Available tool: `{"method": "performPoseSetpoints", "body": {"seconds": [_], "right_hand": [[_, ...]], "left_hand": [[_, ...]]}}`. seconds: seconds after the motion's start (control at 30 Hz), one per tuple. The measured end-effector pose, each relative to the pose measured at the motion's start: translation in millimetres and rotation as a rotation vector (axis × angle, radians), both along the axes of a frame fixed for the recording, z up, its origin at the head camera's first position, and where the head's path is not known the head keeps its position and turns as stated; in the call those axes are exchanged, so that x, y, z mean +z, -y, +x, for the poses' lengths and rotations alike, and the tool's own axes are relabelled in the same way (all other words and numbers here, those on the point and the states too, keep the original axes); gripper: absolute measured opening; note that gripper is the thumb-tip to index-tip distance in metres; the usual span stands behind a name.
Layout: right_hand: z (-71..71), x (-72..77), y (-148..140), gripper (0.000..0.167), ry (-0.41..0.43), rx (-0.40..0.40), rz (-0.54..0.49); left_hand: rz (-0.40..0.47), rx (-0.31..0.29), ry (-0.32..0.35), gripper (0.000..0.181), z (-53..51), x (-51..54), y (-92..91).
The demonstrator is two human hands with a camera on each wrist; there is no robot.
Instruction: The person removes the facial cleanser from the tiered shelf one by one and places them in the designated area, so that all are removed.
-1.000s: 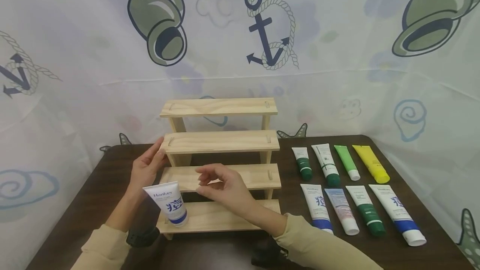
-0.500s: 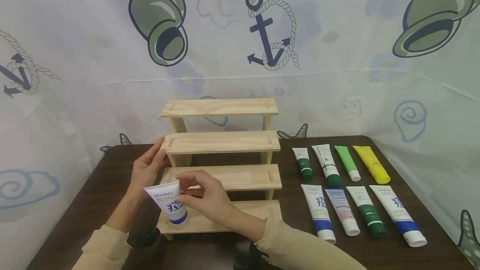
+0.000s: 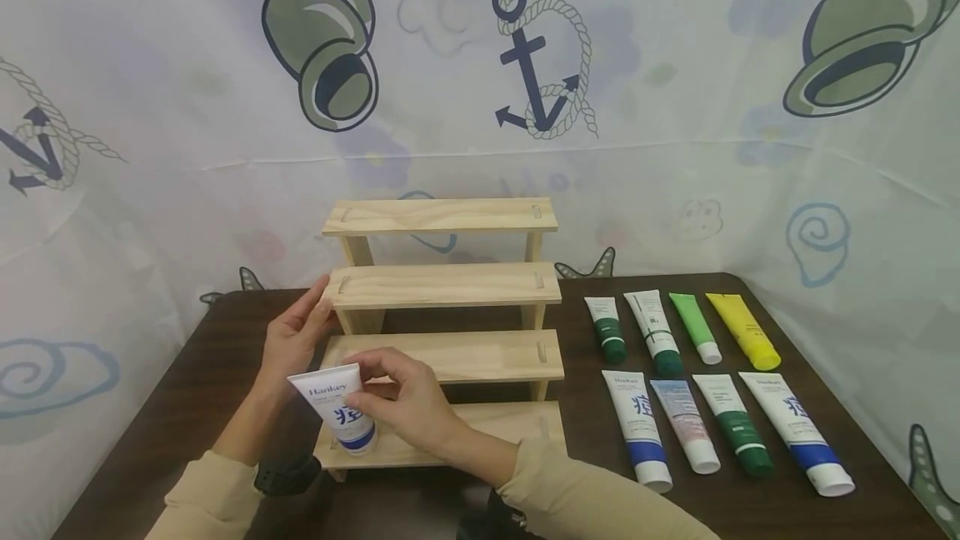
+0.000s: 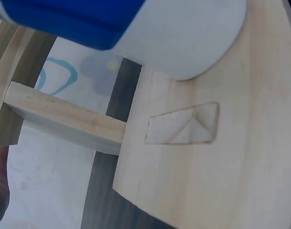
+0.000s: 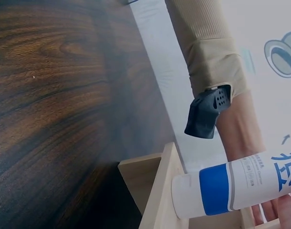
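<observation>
A white squeeze tube [image 3: 341, 402] with a blue band and "Hankey" lettering stands on its cap at the left end of the stand's lowest tier. My right hand [image 3: 408, 402] pinches its upper side, thumb in front and fingers partly hidden behind. The wooden tiered stand [image 3: 442, 286] rises in steps at the table's middle. With thumb and fingers, my left hand [image 3: 292, 340] holds the left end of its second tier from the top. In the left wrist view, the tube's white cap [image 4: 183, 38] rests on the plank [image 4: 241, 157].
Several tubes lie in two rows on the dark table [image 3: 187, 407] to the right, including a yellow tube [image 3: 742, 330], a light green tube [image 3: 695, 326] and a blue-and-pink tube [image 3: 684, 423]. A patterned cloth [image 3: 660, 190] hangs behind the table.
My right hand has moved left from above the stand's lower tiers to the standing tube and now pinches it. The left hand and the stand have stayed in place.
</observation>
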State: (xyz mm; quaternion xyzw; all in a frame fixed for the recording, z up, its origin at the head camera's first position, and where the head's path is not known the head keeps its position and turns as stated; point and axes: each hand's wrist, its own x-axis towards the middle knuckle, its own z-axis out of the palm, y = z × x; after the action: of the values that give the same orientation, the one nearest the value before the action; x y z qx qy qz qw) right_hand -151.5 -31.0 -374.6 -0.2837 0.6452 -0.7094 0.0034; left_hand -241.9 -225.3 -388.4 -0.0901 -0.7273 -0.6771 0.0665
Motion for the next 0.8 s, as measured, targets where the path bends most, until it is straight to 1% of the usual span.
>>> {"method": "performPoseSetpoints", "body": {"seconds": [0.1,0.27,0.4,0.47,0.63,0.73,0.8], "right_hand": [[-0.3,0.3,-0.1,0.031,0.011,-0.011,-0.011],[-0.1,-0.8,-0.4,0.027,0.0,-0.029,-0.036],[0.9,-1.5,-2.6,0.025,-0.011,-0.033,-0.044],[1.3,-1.4,-4.6,0.025,-0.01,-0.031,-0.044],[2.7,0.5,-14.0,0.025,0.037,-0.033,-0.026],[4.5,3.6,-22.9,0.025,0.06,-0.046,-0.005],[5.8,6.1,-29.8,0.025,0.066,-0.054,0.002]], "left_hand": [[0.005,0.005,0.001,0.053,-0.6,0.7,-1.4],[0.021,0.005,0.002,0.053,-1.6,0.4,-3.0],[0.008,0.015,0.016,0.053,-1.8,0.1,-4.2],[-0.022,0.029,0.02,0.053,-1.4,0.3,-4.6],[-0.072,0.045,0.016,0.053,-1.1,1.5,-5.8],[-0.083,0.051,0.007,0.054,-0.9,2.8,-7.4],[-0.061,0.048,0.004,0.055,-1.0,3.9,-8.3]]}}
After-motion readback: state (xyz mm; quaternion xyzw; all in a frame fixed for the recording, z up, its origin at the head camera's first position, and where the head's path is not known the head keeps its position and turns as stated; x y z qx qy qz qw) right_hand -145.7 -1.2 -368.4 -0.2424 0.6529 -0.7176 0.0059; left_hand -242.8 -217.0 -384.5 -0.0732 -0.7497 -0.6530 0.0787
